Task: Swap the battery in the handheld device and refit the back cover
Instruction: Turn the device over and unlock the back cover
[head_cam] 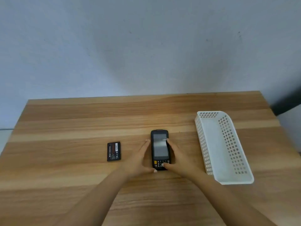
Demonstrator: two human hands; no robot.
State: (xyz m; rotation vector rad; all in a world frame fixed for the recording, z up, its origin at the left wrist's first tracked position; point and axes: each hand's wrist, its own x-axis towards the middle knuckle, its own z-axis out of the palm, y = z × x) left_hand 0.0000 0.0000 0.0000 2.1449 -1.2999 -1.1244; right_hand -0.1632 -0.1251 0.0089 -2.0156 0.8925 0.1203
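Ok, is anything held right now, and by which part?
Handheld device, flat on the table, screen up: left hand against its left edge, right hand over its right edge, thumb on keypad.

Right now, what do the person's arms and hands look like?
Both forearms are bare, with no sleeves showing. The left hand and right hand wear no gloves, and I see no rings or watch. The fingers have pale, longish nails.
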